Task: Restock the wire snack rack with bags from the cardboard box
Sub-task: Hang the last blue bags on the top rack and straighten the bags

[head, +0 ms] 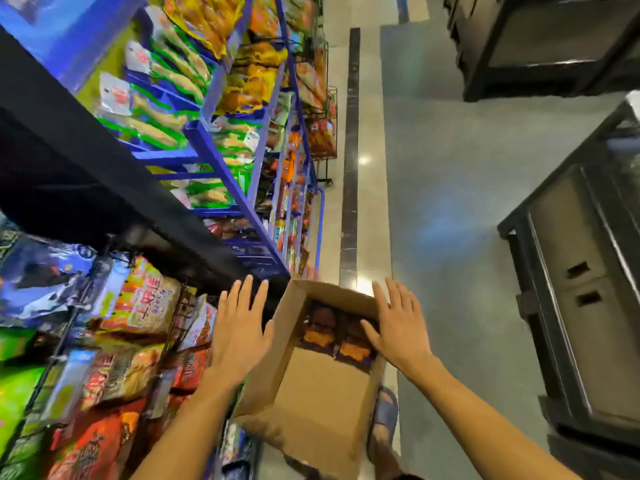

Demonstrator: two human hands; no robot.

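Both my hands are spread flat and empty, fingers fanned wide, nothing gripped in either. My left hand (239, 327) hangs over the gap between the snack rack (114, 327) and the near wall of the cardboard box (311, 386); my right hand (398, 327) is over the box's far rim, its thumb reaching down toward the dark bags (336, 332) inside. I judge this to be the reach for the next bag. The box sits on the floor (450, 209) just beside the rack, its flaps open, and the bags left are bunched at the end away from me, with bare cardboard showing on the near half of the bottom. So I should go in at that far end, not grope the empty part. I would let the right hand drop first, pinch one bag by its top seam so the contents aren't crushed, and bring the left in to steady the box wall or take a second bag. I think there are two or three bags there, but the picture is smeared and I cannot count them surely. The rack's lower tiers look crowded with red and orange packets (131, 372), so I should find a gap before lifting, and keep the bag upright, face outward, when it goes in.
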